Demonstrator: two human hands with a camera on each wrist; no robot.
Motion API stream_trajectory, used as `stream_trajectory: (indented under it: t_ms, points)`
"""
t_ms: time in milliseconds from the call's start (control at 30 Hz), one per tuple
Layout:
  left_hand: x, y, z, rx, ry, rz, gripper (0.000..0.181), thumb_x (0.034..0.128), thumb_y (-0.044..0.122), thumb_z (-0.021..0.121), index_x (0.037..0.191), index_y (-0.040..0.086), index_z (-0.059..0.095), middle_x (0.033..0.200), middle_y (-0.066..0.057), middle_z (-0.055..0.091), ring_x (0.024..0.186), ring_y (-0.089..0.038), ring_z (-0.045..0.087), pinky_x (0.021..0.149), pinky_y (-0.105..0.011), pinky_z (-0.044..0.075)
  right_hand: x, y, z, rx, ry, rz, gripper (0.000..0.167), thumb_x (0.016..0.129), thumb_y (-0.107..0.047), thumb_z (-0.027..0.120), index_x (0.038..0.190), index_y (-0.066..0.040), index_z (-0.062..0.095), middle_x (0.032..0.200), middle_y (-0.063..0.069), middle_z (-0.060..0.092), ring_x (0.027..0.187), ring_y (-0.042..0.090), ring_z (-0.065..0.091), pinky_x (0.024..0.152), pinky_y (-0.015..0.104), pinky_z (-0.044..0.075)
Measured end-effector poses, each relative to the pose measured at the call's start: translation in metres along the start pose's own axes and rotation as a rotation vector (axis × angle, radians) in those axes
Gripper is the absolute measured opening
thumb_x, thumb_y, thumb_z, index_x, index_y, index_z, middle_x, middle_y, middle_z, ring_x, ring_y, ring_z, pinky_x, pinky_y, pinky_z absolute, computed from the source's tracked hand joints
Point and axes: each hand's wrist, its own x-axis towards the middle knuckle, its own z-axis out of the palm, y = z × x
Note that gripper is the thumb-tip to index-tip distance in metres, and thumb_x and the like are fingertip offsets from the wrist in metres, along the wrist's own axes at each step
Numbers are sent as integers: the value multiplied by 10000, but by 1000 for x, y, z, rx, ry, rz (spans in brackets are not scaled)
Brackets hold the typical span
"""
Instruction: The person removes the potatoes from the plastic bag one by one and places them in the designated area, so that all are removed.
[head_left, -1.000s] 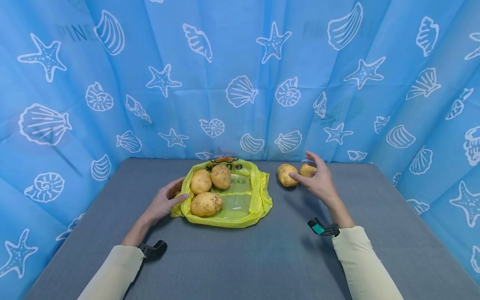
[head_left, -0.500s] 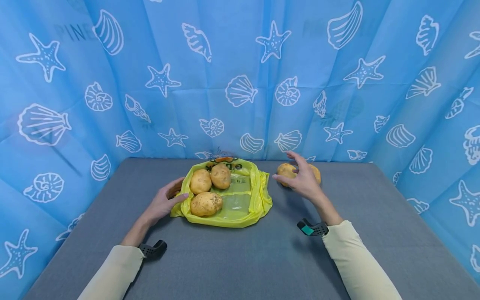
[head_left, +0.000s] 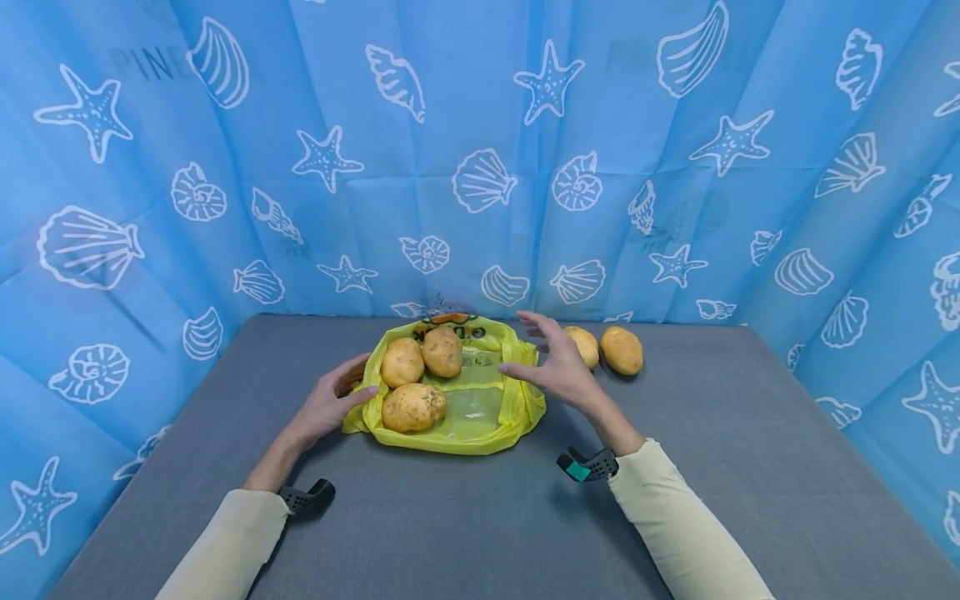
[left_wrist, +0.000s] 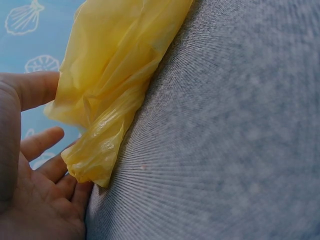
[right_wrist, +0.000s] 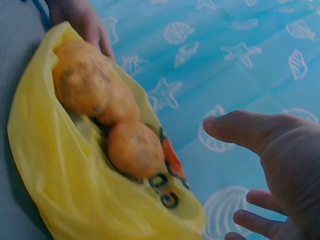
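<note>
A yellow plastic bag lies spread on the table with its mouth facing up. Three potatoes rest in its left half: a front potato, a left potato and a back potato. My left hand stays at the bag's left edge; in the left wrist view its thumb touches the plastic and the other fingers are loosely extended. Over the bag's right edge hovers my right hand, fingers spread, holding nothing. Two more potatoes, one partly hidden and one whole, lie right of the bag.
The grey cloth-covered table runs back to a blue curtain with white shell and starfish prints. The curtain also hangs along both sides. A dark band is worn on each wrist.
My right hand has moved left, from above the two loose potatoes to the bag's right edge, and they show more fully. The left hand and the bag have stayed in place.
</note>
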Motion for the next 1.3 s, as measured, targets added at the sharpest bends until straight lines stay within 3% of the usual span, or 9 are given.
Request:
stream_trajectory:
  t_ms: [233, 500, 667, 800, 967, 1300]
  points:
    - [2, -3, 0, -5, 2, 4, 653, 1021, 227, 636, 1567, 21, 344, 1537, -248, 413, 1414, -423, 375, 1164, -606, 256, 2, -14, 26, 13, -58, -61, 822, 850, -264, 850, 1529, -90, 421, 1487, 178, 467, 1323, 409, 471, 1059, 582, 418]
    - [2, -2, 0, 10, 6, 22, 647, 1020, 230, 637, 1562, 19, 355, 1529, -247, 429, 1408, -422, 390, 1162, -603, 264, 3, -25, 52, 70, -123, -112, 794, 845, -221, 855, 1515, -118, 443, 1474, 149, 488, 1281, 319, 505, 1035, 561, 448]
    - [2, -2, 0, 12, 4, 16, 649, 1021, 232, 635, 1562, 14, 351, 1532, -251, 423, 1411, -424, 385, 1163, -603, 262, 4, -30, 66, 86, -156, -148, 802, 848, -216, 851, 1521, -92, 434, 1465, 195, 485, 1276, 374, 502, 1022, 589, 446]
    - [2, -2, 0, 9, 3, 15, 646, 1021, 231, 634, 1562, 17, 353, 1532, -249, 423, 1410, -424, 385, 1162, -605, 262, 3, -33, 78, 104, -180, -142, 801, 845, -207, 852, 1509, -41, 436, 1482, 208, 473, 1298, 398, 488, 1020, 595, 449]
    - [3, -2, 0, 13, 7, 12, 650, 1021, 244, 635, 1563, 19, 354, 1526, -248, 430, 1401, -425, 396, 1157, -604, 273, 2, -36, 90, 135, -201, -105, 788, 846, -218, 851, 1506, -69, 446, 1497, 154, 465, 1324, 370, 478, 1021, 581, 456]
    - [3, -2, 0, 25, 8, 4, 661, 1021, 259, 636, 1563, 14, 348, 1523, -250, 432, 1393, -427, 402, 1148, -607, 286, 0, -28, 112, 163, -212, -125, 729, 862, -219, 841, 1474, -31, 494, 1472, 146, 501, 1299, 376, 513, 1042, 503, 468]
